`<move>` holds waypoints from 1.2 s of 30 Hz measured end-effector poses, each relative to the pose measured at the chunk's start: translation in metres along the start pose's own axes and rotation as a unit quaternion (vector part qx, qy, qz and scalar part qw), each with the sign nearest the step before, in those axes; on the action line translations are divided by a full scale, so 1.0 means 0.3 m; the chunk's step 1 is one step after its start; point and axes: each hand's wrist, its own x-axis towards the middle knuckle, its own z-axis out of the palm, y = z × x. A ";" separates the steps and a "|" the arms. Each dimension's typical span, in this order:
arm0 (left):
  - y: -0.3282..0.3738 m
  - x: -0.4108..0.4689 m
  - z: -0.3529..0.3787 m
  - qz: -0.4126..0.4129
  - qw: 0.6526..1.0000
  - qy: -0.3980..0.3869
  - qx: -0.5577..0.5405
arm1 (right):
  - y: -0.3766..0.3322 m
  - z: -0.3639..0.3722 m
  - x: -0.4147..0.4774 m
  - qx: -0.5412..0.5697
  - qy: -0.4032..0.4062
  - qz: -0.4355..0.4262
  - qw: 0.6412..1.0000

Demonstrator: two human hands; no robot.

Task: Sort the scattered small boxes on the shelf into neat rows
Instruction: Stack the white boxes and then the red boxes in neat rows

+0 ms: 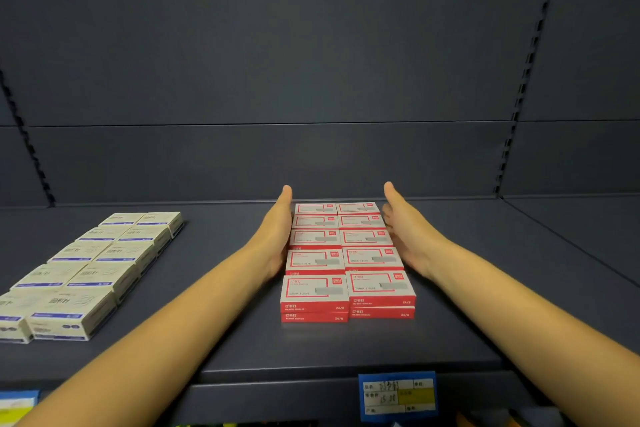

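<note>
Near the middle of the dark grey metal shelf [242,340]: small red-and-white cardboard boxes [346,253], packed into a tight block two columns wide and five rows deep, running from close to the back edge toward the front. Stacked two high at the front, judging by the two red faces showing under each front box. Printed on those red faces: white Chinese characters and "24/6". On each lid: a red frame, a small red logo in the corner, a grey patch and fine print too small to read.

Left hand [277,229] laid along the left side of the block, palm inward, touching the boxes. Its fingers [284,199] straight and pressed together, tips past the rearmost row. Right hand [405,229] set the same way against the right side, fingers [393,196] straight and together, thumb tucked low beside the boxes. Nothing gripped by either; both forearms stretched in from the front.

Well apart on the left: small white cardboard boxes with blue stripes [93,267], in two columns of five, Chinese characters on the lids, blurred.

On the shelf's front lip: a blue-edged paper price tag [398,395] with a yellow field and handwritten digits beginning "15", the rest unclear.

Behind: a plain dark back panel [311,80].
</note>
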 end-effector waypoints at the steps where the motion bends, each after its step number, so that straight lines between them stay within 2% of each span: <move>1: 0.009 0.004 0.001 0.002 1.000 0.009 0.006 | -0.006 -0.005 0.011 -0.016 0.017 -0.010 1.000; 3: 0.027 0.018 0.004 0.010 1.000 0.022 0.019 | -0.018 -0.010 0.041 -0.041 0.034 -0.024 0.998; 10: 0.023 0.069 0.003 0.031 0.997 0.021 0.069 | -0.020 0.026 0.077 -0.102 0.011 -0.036 0.994; 23: 0.010 0.062 0.000 0.037 0.997 0.020 0.067 | 0.013 0.029 0.077 -0.108 0.022 -0.048 0.993; 27: 0.014 0.023 -0.006 0.037 0.998 0.002 0.057 | 0.017 0.013 0.059 -0.055 0.005 -0.052 0.997; 31: -0.006 -0.035 -0.025 0.028 0.999 -0.025 0.002 | 0.041 -0.015 0.004 0.008 0.026 -0.038 0.999; 36: -0.038 -0.114 -0.004 0.014 0.996 -0.056 -0.065 | 0.082 -0.014 -0.052 0.041 -0.024 -0.018 0.999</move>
